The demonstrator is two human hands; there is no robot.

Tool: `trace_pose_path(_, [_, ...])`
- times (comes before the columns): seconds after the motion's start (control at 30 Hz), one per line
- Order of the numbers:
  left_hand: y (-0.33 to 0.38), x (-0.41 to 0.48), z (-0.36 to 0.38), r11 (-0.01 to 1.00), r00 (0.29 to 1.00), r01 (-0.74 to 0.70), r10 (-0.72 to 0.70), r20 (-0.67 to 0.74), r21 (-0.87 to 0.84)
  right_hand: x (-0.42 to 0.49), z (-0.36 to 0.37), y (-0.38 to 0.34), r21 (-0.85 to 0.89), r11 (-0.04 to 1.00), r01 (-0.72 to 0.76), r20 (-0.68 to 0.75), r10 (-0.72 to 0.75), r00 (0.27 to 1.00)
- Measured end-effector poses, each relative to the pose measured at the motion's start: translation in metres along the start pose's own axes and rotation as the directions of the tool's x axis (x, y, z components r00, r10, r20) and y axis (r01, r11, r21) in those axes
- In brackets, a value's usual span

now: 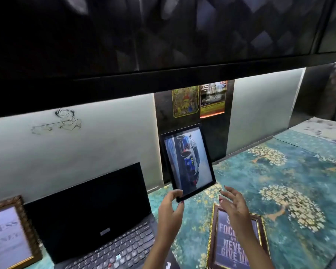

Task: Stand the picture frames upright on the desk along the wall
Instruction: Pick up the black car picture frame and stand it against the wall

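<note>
Item 1, black picture frame (187, 161), centre of the picture: leaned back against the dark wall panel (220, 133), lower edge on the tabletop (279, 171), so that it is propped by the wall. The print inside, apparently a car, is seen turned sideways; no writing is legible on it. The lower left corner is pinched in the grip of the left hand (170, 210), judged a steadying hold. The right hand (234, 205) is held just right of the frame with fingers spread, grasping nothing.

Item 2, dark gilt-edged frame (237, 239), lower centre-right: lying flat, not yet stood up. Partly readable: "FOC…", "NEVE…", "GIVE U…".

Item 3, gold ornate frame (10, 235), lower left: leaned on the wall; only "…CESS" is readable.

Item 4, open laptop (93, 216), lower left; its badge is illegible.

Item 5, two posters (199, 99) on the panel, upper centre; text too small.
</note>
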State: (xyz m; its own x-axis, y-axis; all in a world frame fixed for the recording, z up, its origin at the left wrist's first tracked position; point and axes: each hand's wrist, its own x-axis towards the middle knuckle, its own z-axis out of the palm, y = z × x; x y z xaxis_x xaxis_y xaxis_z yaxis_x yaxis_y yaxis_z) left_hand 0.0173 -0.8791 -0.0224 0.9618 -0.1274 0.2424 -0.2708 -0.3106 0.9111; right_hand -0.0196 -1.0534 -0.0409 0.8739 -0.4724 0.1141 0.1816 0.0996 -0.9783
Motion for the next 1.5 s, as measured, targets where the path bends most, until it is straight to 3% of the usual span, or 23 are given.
trace_pose_path(0.1, [-0.002, 0.018, 0.015, 0.998, 0.998, 0.059, -0.060, -0.001, -0.017, 0.029, -0.008, 0.002, 0.006, 1.000, -0.021, 0.026, 0.021, 0.999])
trace_pose_path(0.37, [0.005, 0.080, 0.075, 0.975, 0.957, 0.178, -0.202, -0.207, -0.130, 0.151, -0.050, 0.017, 0.045, 0.983, -0.180, 0.122, 0.173, 0.977])
trace_pose_path(0.6, [0.007, 0.153, 0.112, 0.962, 0.925, 0.273, -0.270, -0.269, -0.027, 0.244, -0.066, 0.027, 0.092, 0.972, -0.217, 0.212, 0.194, 0.958])
trace_pose_path(0.8, [-0.008, 0.199, 0.121, 0.888, 0.801, 0.460, -0.427, -0.419, -0.025, 0.310, -0.053, 0.056, -0.205, 0.956, -0.211, 0.303, 0.267, 0.915])
trace_pose_path(0.9, [-0.015, 0.218, 0.120, 0.831, 0.695, 0.547, -0.516, -0.501, -0.099, 0.328, -0.044, 0.068, -0.429, 0.874, -0.229, 0.365, 0.400, 0.841])
trace_pose_path(1.0, [-0.012, 0.231, 0.121, 0.781, 0.582, 0.621, -0.515, -0.629, -0.065, 0.333, -0.038, 0.075, -0.544, 0.810, -0.220, 0.424, 0.492, 0.761])
trace_pose_path(1.1, [-0.023, 0.236, 0.117, 0.758, 0.565, 0.649, -0.531, -0.631, -0.058, 0.331, -0.032, 0.080, -0.565, 0.800, -0.203, 0.484, 0.521, 0.703])
trace_pose_path(1.17, [-0.035, 0.240, 0.110, 0.752, 0.593, 0.618, -0.638, -0.491, -0.231, 0.332, -0.028, 0.087, -0.555, 0.804, -0.213, 0.477, 0.518, 0.710])
trace_pose_path(1.27, [-0.044, 0.237, 0.103, 0.670, 0.603, 0.544, -0.731, -0.320, -0.505, 0.333, -0.032, 0.091, -0.485, 0.864, -0.137, 0.427, 0.371, 0.825])
trace_pose_path(1.4, [-0.043, 0.227, 0.112, 0.647, 0.641, 0.404, -0.705, -0.304, -0.647, 0.331, -0.031, 0.074, -0.365, 0.931, 0.003, 0.382, 0.146, 0.913])
trace_pose_path(1.5, [-0.050, 0.219, 0.121, 0.537, 0.620, 0.289, -0.736, -0.272, -0.793, 0.337, -0.023, 0.039, -0.337, 0.924, 0.181, 0.352, -0.055, 0.935])
